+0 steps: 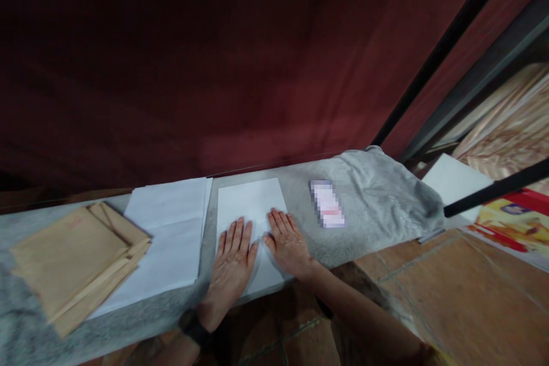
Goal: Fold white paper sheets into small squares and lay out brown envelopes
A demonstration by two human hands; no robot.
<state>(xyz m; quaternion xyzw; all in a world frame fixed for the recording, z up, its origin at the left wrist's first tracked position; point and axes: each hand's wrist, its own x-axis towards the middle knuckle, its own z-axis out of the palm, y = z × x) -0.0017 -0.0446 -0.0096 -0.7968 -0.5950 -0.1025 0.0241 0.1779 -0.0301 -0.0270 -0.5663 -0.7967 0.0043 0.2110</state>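
A single white sheet of paper (251, 201) lies flat on a grey cloth-covered ledge (369, 189). My left hand (231, 266) rests palm down on the sheet's near left part, fingers stretched out together. My right hand (288, 243) lies flat beside it on the sheet's right side, fingers also extended. The two hands nearly touch at the thumbs. A dark watch band (195, 329) shows on my left wrist.
A stack of white sheets (167, 240) lies left of the single sheet, and a pile of brown envelopes (72, 260) sits further left. A small blurred card (327, 203) lies on the cloth to the right. A dark red wall rises behind; tiled floor and colourful packaging (514, 220) are at right.
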